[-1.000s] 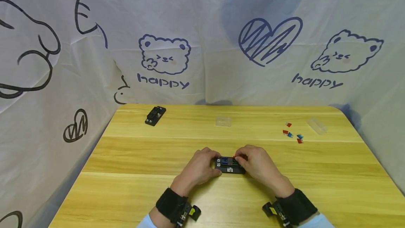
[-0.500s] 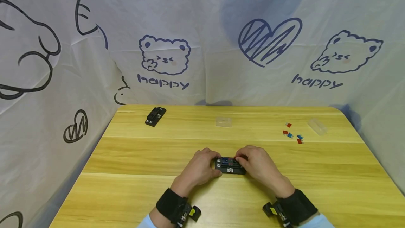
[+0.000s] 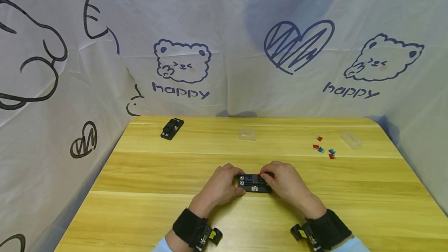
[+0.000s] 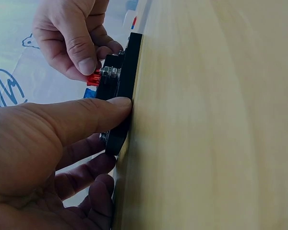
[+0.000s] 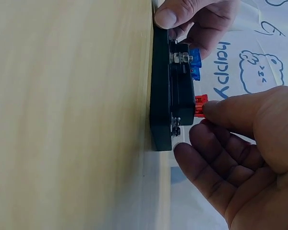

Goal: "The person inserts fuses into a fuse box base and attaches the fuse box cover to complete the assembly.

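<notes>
A black fuse block (image 3: 254, 189) with metal screw terminals lies on the wooden table in front of me. My left hand (image 3: 222, 184) grips its left end, thumb along the near side and fingers behind. Blue blade fuses (image 5: 196, 58) stand in the block's left part. At the right part, my right hand (image 3: 285, 180) pinches a red blade fuse (image 5: 200, 105) between thumb and index finger, its lower edge right at the block's top face. In the left wrist view the red fuse (image 4: 93, 78) shows under the right thumb.
A second black fuse block (image 3: 172, 128) lies at the back left of the table (image 3: 147, 174). A clear plastic lid or box (image 3: 247, 134) sits at the back middle, another clear box (image 3: 351, 139) at the back right. Beside that are several loose red and blue fuses (image 3: 331, 156).
</notes>
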{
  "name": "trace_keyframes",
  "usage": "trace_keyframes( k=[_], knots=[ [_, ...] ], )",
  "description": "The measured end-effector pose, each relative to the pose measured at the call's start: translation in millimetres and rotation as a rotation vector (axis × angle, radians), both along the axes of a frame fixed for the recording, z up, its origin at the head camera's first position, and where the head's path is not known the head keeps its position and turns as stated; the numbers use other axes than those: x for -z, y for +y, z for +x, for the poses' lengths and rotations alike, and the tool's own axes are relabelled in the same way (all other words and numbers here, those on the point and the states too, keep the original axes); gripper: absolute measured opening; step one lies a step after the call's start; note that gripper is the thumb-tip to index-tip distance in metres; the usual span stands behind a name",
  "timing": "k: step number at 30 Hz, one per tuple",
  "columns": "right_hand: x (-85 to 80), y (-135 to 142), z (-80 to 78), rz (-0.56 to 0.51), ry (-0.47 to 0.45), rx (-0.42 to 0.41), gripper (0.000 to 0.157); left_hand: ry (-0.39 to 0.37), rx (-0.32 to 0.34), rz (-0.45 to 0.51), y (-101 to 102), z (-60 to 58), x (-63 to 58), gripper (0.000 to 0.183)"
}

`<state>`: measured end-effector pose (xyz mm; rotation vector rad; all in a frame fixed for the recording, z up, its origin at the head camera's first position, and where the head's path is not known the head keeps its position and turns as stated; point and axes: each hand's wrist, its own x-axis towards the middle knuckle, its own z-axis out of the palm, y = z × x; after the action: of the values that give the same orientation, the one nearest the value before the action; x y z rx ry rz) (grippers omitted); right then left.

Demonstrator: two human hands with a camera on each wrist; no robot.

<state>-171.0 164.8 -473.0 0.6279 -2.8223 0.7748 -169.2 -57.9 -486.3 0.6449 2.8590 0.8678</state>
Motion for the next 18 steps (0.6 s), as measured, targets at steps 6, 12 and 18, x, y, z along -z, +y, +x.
trace_keyframes(
  k=[6, 12, 18],
  knots=[
    [0.2, 0.7, -0.5, -0.010, -0.006, -0.007, 0.005, -0.004, 0.002, -0.003, -0.3, 0.3, 0.1, 0.050],
    [0.2, 0.9, -0.2, -0.020, -0.018, -0.004, 0.006, -0.005, 0.002, 0.003, -0.8, 0.0, -0.2, 0.050],
    [1.1, 0.3, -0.2, -0.013, -0.017, -0.001, 0.006, -0.008, 0.002, 0.002, -0.2, 0.1, -0.1, 0.051]
  ],
)
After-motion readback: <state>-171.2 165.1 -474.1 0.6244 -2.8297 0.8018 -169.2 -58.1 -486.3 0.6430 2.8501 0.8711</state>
